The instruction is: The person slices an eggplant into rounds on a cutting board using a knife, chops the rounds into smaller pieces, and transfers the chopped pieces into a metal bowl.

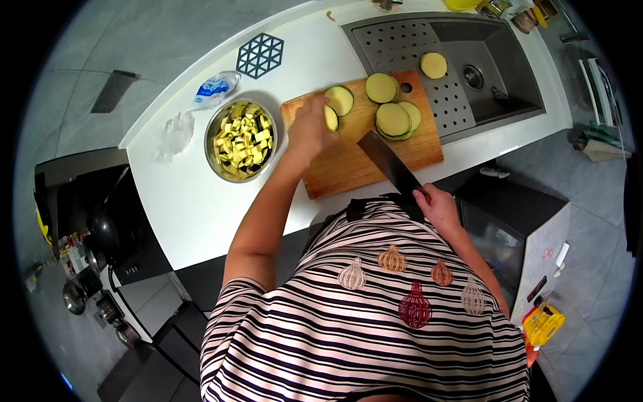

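Observation:
On the wooden cutting board (341, 161) lie several round slices of a green-skinned vegetable (392, 120). My left hand (311, 130) is over the board's left part, its fingers closed on a slice (331, 118) that stands tilted; another slice (340, 100) lies just behind it. My right hand (439, 206) grips the handle of a dark cleaver (388, 161), whose blade slants over the front right of the board. Left of the board, a metal bowl (209, 149) holds diced pieces (242, 142) with yellowish flesh and dark skin.
A sink (516, 67) with a perforated drain tray (395, 43) is at the back right, one slice (433, 65) on the tray. A hexagonal trivet (260, 55) and plastic bags (216, 89) lie behind the bowl. A stove (114, 221) stands at the left.

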The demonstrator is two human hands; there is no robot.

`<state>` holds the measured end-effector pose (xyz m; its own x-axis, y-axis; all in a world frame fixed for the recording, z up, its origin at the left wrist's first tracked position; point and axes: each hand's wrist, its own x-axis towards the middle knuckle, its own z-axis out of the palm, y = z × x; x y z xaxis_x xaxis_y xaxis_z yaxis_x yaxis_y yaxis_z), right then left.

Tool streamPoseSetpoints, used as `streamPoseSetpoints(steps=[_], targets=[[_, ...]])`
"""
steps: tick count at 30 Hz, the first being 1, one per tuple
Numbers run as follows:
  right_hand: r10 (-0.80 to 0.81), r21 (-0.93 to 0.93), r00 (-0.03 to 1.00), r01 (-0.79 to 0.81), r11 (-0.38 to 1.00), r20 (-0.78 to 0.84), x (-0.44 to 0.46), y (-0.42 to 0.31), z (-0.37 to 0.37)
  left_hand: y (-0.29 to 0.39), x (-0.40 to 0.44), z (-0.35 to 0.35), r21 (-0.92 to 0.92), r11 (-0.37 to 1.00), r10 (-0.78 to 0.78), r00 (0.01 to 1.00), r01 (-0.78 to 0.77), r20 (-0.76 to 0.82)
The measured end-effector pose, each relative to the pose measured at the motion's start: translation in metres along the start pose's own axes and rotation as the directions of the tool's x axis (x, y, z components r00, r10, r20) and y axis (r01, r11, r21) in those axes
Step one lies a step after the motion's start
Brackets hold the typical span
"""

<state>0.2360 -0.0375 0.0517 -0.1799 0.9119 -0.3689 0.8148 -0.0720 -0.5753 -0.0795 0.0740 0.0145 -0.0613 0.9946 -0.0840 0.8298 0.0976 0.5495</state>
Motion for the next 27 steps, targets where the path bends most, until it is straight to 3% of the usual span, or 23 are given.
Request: streamPoseSetpoints(steps=[2,3,5,9,12,14,15,17,18,20,24,27], targets=[[0.008,-0.023,1.000,-0.009,1.000,-0.020,-0.002,-0.003,0.004,-0.002,-0.029,0.001,0.134,0.977,0.135,0.971,-0.163,0.195],[-0.001,-0.025,1.000,0.001,1.000,-0.011,-0.003,-0.008,0.004,-0.006,-0.043,0.006,0.137,0.979,0.123,0.974,-0.150,0.190],[-0.055,-0.084,0.998,0.051,0.995,-0.041,-0.004,-0.017,0.002,-0.013,-0.064,0.023,0.217,0.930,0.249,0.942,-0.298,0.226],[-0.107,-0.122,0.991,0.097,0.988,-0.078,-0.003,-0.025,0.008,-0.021,-0.078,0.033,0.190,0.945,0.240,0.958,-0.267,0.156],[-0.042,-0.149,0.999,0.040,0.988,-0.009,-0.001,-0.027,0.013,-0.028,-0.081,0.022,0.228,0.938,0.250,0.965,-0.262,0.080],[-0.135,-0.119,0.987,0.124,0.985,-0.088,0.003,-0.011,0.027,-0.032,-0.081,0.013,0.134,0.983,0.097,0.977,-0.124,0.189],[-0.140,-0.122,0.986,0.129,0.984,-0.086,0.002,-0.016,0.024,-0.034,-0.083,0.010,0.134,0.984,0.094,0.978,-0.120,0.185],[-0.144,-0.270,0.989,0.130,0.954,-0.030,-0.003,-0.028,0.019,-0.038,-0.089,0.006,0.041,0.999,-0.026,0.983,0.018,0.184],[-0.146,-0.273,0.989,0.133,0.953,-0.026,-0.005,-0.030,0.021,-0.046,-0.092,0.012,0.039,0.999,-0.030,0.983,0.023,0.182],[-0.213,-0.254,0.976,0.193,0.948,-0.052,-0.007,-0.034,0.024,-0.065,-0.094,0.030,-0.040,0.990,0.136,0.990,-0.135,0.032],[-0.220,-0.276,0.975,0.199,0.940,-0.045,-0.003,-0.035,0.020,-0.067,-0.093,0.031,-0.090,0.989,0.118,0.993,-0.116,0.020],[-0.174,-0.282,0.985,0.163,0.945,-0.014,0.004,-0.038,0.011,-0.066,-0.096,0.027,-0.061,0.980,0.189,0.982,-0.191,-0.027]])
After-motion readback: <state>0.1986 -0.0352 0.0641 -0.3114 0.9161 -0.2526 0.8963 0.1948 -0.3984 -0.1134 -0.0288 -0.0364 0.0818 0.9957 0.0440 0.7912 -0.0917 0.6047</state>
